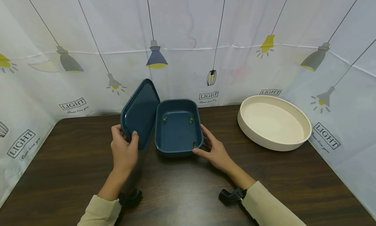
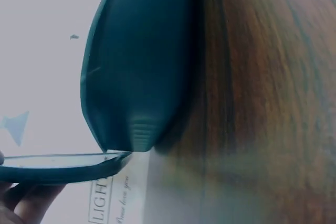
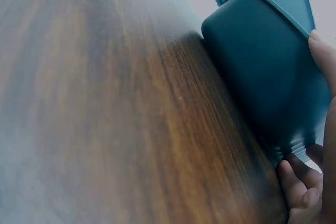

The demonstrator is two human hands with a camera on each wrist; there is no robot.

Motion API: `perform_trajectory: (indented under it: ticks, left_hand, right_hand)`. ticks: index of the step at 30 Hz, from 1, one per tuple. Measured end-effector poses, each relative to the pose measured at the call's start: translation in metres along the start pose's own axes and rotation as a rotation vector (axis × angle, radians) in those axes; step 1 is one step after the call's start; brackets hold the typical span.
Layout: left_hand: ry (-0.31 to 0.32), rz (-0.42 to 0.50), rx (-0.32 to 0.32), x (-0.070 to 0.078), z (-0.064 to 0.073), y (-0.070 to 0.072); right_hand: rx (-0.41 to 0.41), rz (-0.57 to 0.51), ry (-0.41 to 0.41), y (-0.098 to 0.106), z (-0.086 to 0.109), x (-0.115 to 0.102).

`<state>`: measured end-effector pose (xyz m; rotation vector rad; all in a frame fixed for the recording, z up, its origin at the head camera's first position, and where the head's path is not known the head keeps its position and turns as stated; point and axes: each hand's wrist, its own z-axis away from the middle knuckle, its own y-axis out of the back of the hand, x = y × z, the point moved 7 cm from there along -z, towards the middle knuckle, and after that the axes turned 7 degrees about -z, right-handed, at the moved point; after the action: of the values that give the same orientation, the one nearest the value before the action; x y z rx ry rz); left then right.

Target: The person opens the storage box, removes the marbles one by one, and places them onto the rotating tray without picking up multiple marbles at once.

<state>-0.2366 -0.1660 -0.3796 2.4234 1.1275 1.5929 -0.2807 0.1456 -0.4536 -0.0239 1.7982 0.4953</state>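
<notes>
A dark blue rectangular plastic box [image 1: 177,131] stands uncovered on the table. Three tiny green things with dark bases lie inside it, one near the far left [image 1: 164,120], one near the far right [image 1: 191,119] and one at the near right corner [image 1: 195,144]; their kind is too small to tell. On the left, my left hand [image 1: 125,151] grips the matching blue lid [image 1: 144,112], thumb on its face, holding it tilted up along the box's left rim. My right hand [image 1: 215,151] holds the box's near right corner, its thumb [image 3: 323,59] by the rim and fingers low along the wall.
A round cream tray [image 1: 273,121] with a raised rim rests at the back right of the dark wood table [image 1: 188,190]. Behind the table hangs a white curtain [image 1: 188,30] printed with lamps. Black straps with wrist devices [image 1: 232,196] are on both wrists.
</notes>
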Motion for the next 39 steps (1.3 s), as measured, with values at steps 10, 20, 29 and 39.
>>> perform_trajectory:
  ticks: [10, 20, 29, 39]
  left_hand:
    - [0.184, 0.009, -0.06, -0.026, 0.004, 0.008]
    - [0.16, -0.107, -0.135, -0.042, 0.008, 0.02]
    - [0.196, -0.239, -0.144, -0.053, 0.002, 0.033]
    - [0.271, -0.462, -0.29, -0.067, -0.003, 0.041]
  right_hand:
    - [-0.001, 0.002, 0.003, 0.0, 0.0, 0.0]
    - [-0.004, -0.013, 0.016, -0.001, -0.001, 0.001]
    - [-0.01, -0.023, 0.021, -0.001, -0.002, 0.002]
    - [-0.01, -0.03, 0.029, -0.002, -0.002, -0.001]
